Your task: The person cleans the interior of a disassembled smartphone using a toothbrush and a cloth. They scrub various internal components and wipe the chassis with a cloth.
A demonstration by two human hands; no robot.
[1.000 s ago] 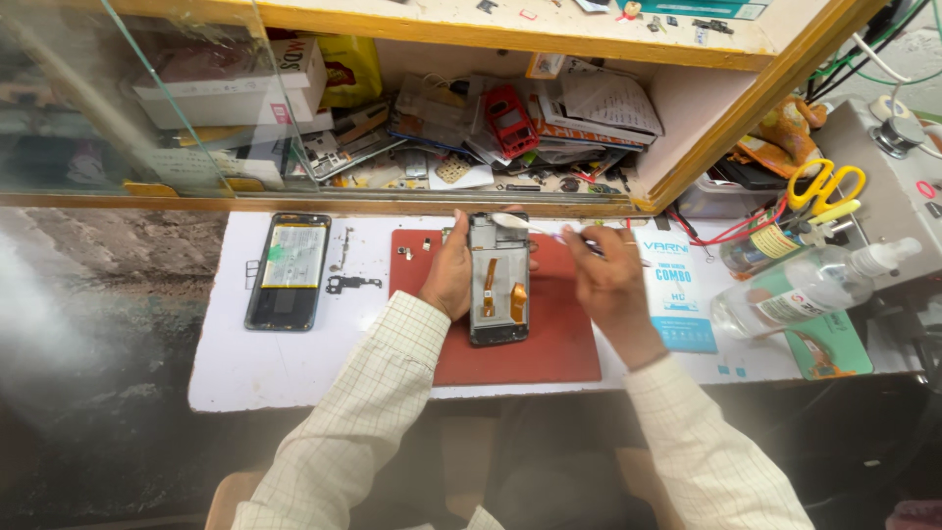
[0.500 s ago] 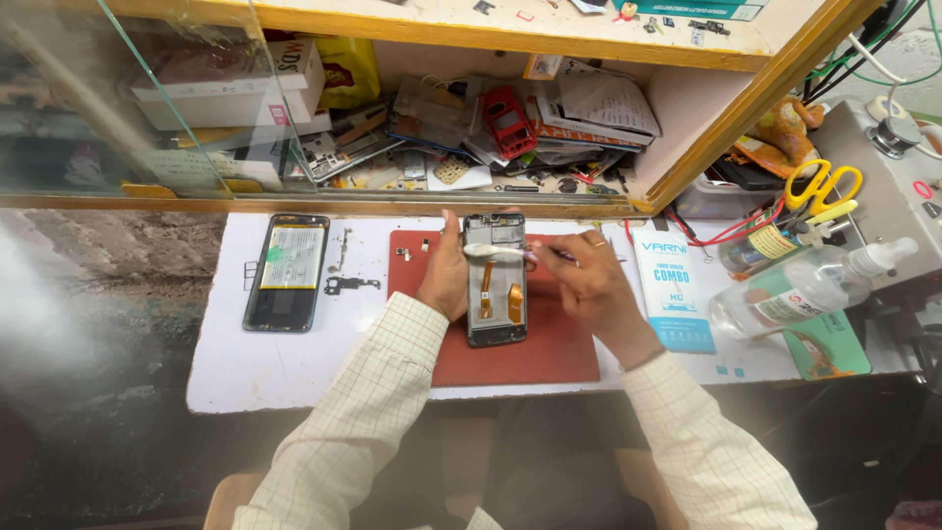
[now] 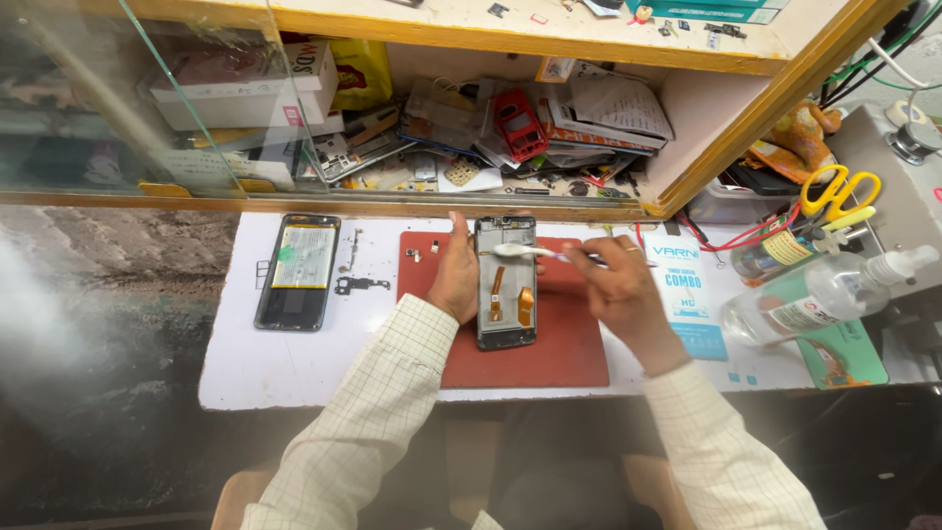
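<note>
An opened phone display frame (image 3: 506, 283) with orange flex cables lies on a red work mat (image 3: 559, 344). My left hand (image 3: 454, 275) holds its left edge steady. My right hand (image 3: 618, 287) grips a white toothbrush (image 3: 525, 251) whose bristle head rests over the upper part of the frame. Both sleeves are pale checked cloth.
A phone back with a battery (image 3: 297, 271) lies at the left on the white board (image 3: 294, 363), with small loose parts (image 3: 361, 285) beside it. A clear spray bottle (image 3: 814, 294), yellow scissors (image 3: 834, 191) and a blue packet (image 3: 687, 294) sit at the right. A cluttered shelf (image 3: 471, 137) runs behind.
My right hand has shifted a little right and lower, and the toothbrush head now lies across the top of the frame. My left hand keeps its hold.
</note>
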